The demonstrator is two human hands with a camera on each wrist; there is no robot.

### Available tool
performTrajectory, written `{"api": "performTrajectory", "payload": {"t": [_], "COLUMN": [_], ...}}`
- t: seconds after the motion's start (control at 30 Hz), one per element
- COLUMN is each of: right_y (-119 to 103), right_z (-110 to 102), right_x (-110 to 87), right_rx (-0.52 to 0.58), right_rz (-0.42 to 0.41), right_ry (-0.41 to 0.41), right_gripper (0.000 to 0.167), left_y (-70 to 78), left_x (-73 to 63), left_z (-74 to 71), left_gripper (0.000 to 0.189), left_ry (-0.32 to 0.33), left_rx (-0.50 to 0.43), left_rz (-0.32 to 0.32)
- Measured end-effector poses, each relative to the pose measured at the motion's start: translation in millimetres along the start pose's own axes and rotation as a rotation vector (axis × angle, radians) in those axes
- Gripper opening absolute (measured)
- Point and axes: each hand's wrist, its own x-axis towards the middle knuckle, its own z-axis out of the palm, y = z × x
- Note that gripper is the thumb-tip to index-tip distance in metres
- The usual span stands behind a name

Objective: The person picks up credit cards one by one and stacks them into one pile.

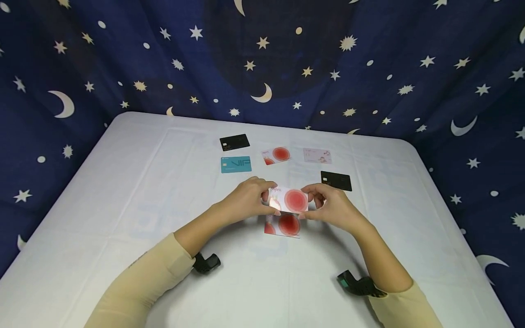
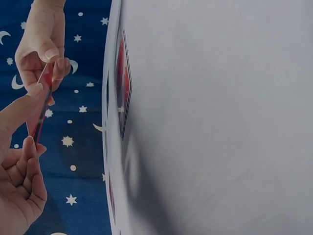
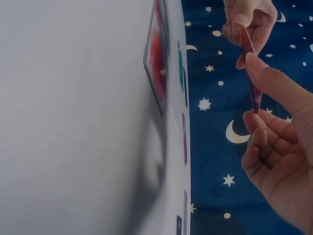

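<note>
A white card with a red circle (image 1: 289,199) is held up above the table between my two hands. My left hand (image 1: 249,199) pinches its left end between thumb and fingers. At the opposite end, my right hand (image 1: 335,206) pinches it the same way. The wrist views show this card (image 2: 40,105) almost edge-on, with the thumb (image 3: 274,78) on its near side. Directly below, a similar red-circle card (image 1: 283,226) lies on the table, its upper edge hidden in the head view by the held card.
Farther back on the white table (image 1: 123,205) lie a black card (image 1: 234,142), a teal VIP card (image 1: 236,164), another red-circle card (image 1: 276,155) and a pale pink card (image 1: 317,156). A second black card (image 1: 337,181) lies just beyond my right hand. A starry curtain (image 1: 262,59) hangs behind.
</note>
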Motion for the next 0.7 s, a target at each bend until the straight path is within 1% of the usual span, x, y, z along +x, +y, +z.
{"api": "performTrajectory", "payload": {"t": [0.17, 0.43, 0.7], "right_y": [-2, -1, 5], "right_z": [3, 11, 20], "right_x": [-8.4, -17.4, -23.4], "right_rx": [0.008, 0.038, 0.056], "right_rz": [0.002, -0.028, -0.029], "right_ry": [-0.012, -0.021, -0.031], "right_gripper": [0.054, 0.054, 0.054], "left_y": [2.5, 3.3, 0.7], "left_x": [-7.9, -17.5, -23.1], "left_z": [5.4, 13.2, 22.5], "left_gripper": [0.065, 0.064, 0.06], "left_ry": [0.006, 0.003, 0.008], "left_rx": [-0.006, -0.006, 0.025], "left_rz": [-0.002, -0.011, 0.024]}}
